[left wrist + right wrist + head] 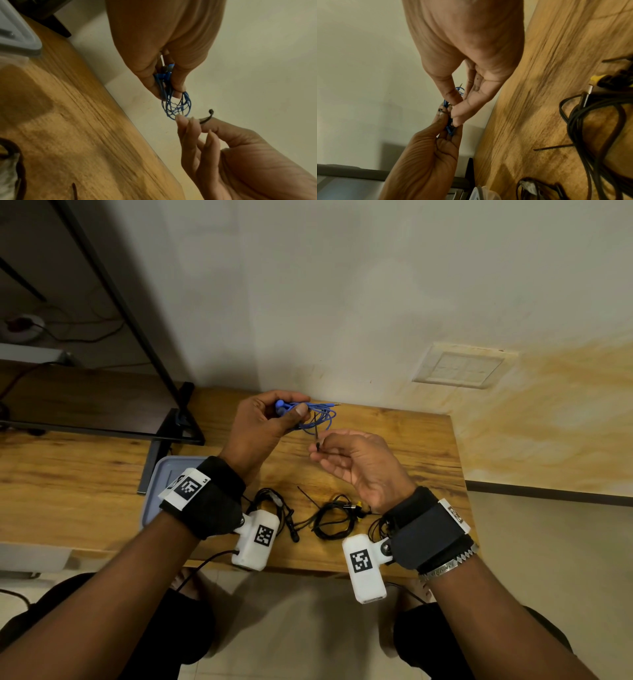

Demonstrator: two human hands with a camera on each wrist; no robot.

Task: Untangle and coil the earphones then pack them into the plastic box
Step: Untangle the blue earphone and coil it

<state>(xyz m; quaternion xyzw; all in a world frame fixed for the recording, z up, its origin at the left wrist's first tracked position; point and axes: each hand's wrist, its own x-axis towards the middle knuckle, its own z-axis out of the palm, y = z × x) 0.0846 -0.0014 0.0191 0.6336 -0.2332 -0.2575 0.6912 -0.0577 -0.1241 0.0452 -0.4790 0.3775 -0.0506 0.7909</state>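
Nearest to the person, at the front edge of the brown wooden table, lie two bundles of thin black earphone wire: one coiled bundle near the right wrist, with a small yellow piece on it, and another black bundle near the left wrist. A thin black tie strip lies flat on the wood between them. To the left, partly hidden under the left wrist band, sits the clear plastic box with a grey-blue lid. A bit farther away, both hands are lifted above the table. The right hand has its fingers curled, and its thumb and fingertips pinch one end of another thin black tie strip; the strip's small head sticks up free. Just past it, the left hand is closed around the blue earphones with a thin blue wire. Thumb and fingers squeeze the blue earbuds and the top of the coil, and the round loops hang out toward the right hand. The little metal plug pokes out to the side. Behind the hands stands the pale wall, and far left is a black metal frame.
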